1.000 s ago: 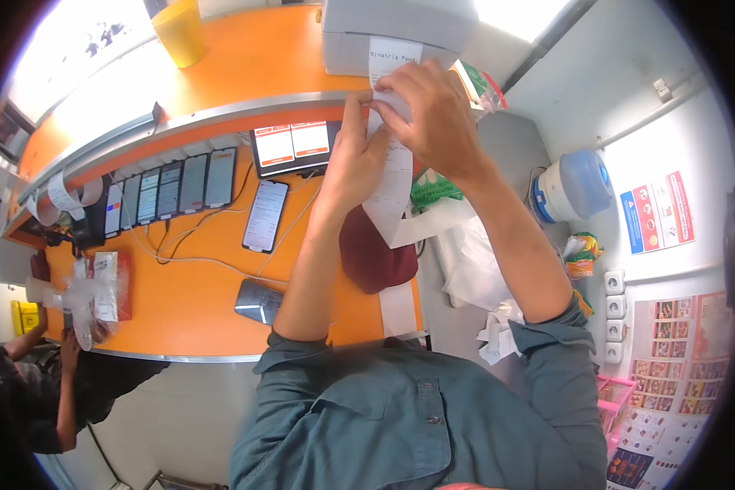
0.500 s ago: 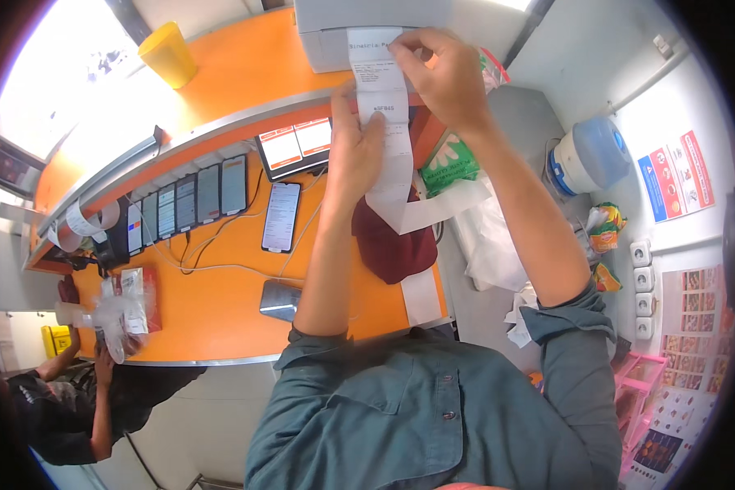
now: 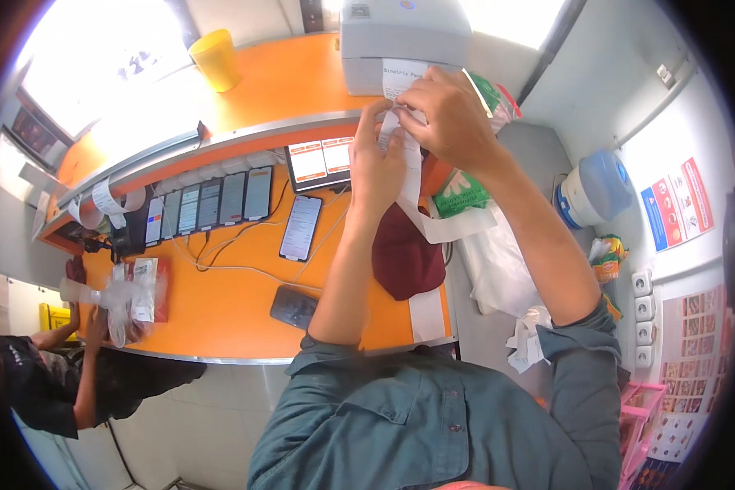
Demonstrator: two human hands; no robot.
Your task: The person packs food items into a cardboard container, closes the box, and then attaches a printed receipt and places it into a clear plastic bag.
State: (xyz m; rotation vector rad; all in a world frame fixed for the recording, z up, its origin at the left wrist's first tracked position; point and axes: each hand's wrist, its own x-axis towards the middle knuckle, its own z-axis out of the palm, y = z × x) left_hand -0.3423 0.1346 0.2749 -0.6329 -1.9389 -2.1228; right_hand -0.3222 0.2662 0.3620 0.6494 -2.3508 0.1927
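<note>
A long white strip of printed receipt paper [image 3: 410, 181] hangs below the front of a grey box-shaped printer [image 3: 376, 45] on the upper counter. My left hand [image 3: 377, 163] pinches the strip at its left edge, thumb and fingers close together. Right beside it, my right hand [image 3: 449, 118] is closed on the same strip with bent fingers, covering part of the print. Below my hands the paper folds and trails to the right, past a dark red cloth item [image 3: 407, 255] like a cap and a green packet [image 3: 463, 196].
Several phones [image 3: 209, 202] lean in a row under the shelf, near a tablet [image 3: 318, 163]. Another phone [image 3: 300, 229] and a dark phone [image 3: 294, 307] lie on the orange counter [image 3: 220, 314] among cables. At far left a co-worker's hands [image 3: 95, 327] are beside clear plastic bags [image 3: 122, 310].
My right hand has come down beside my left, and both now grip the strip close together. The whole view has shifted, so the counter appears lower and further right.
</note>
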